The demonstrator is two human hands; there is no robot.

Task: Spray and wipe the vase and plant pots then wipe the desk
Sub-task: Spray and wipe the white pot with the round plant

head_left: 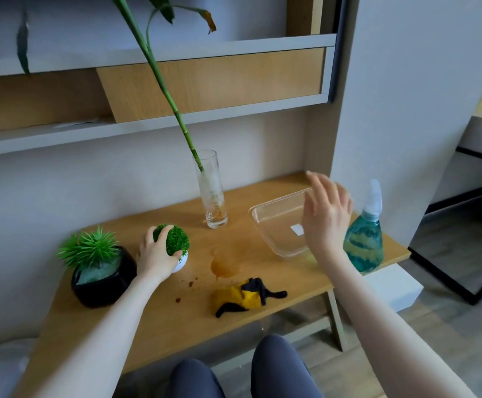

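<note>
No readable writing anywhere; the only label is a small white sticker, blank from here, on the clear plastic container (280,228) at 3 o'clock on the desk (159,317). The left hand (155,254) reaches to 9 o'clock, fingers curled over the small white pot (182,262) and its round green tuft. The right hand (324,216) hangs above the container's right edge, fingers spread and loose, holding nothing. The glass vase (212,193) stands at 12 o'clock, a tilted green stalk in it. The black pot (104,280) sits far left, the teal spray bottle (366,239) far right, the yellow-and-black cloth (245,297) at 6 o'clock beside a brown spill (224,267).
</note>
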